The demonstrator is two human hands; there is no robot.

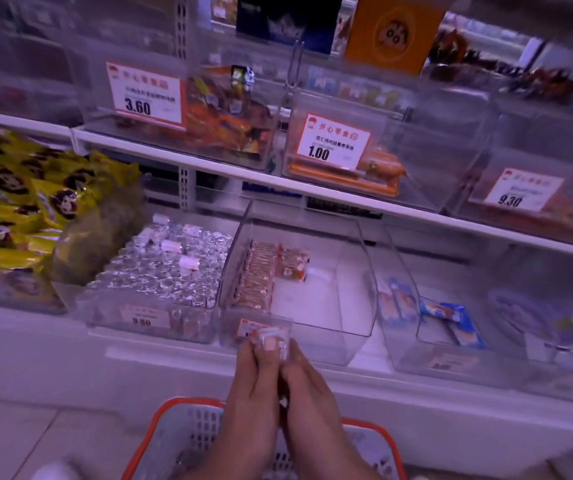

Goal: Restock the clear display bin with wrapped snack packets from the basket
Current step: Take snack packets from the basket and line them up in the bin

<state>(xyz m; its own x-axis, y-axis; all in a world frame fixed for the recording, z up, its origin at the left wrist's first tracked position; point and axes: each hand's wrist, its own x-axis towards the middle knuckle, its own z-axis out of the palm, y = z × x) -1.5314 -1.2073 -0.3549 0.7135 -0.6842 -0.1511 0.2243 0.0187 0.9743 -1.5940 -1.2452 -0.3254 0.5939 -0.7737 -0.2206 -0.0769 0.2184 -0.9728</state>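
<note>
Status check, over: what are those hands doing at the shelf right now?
Left hand and right hand together, pinching a wrapped packet. Clear bin mostly empty. Basket below. Nothing blocking.

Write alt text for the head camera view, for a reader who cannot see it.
Two hands, left hand and right hand, pressed together, hold a small wrapped packet at the front edge of a clear display bin, which has one row of packets along its left wall. An orange-rimmed basket sits below.
</note>
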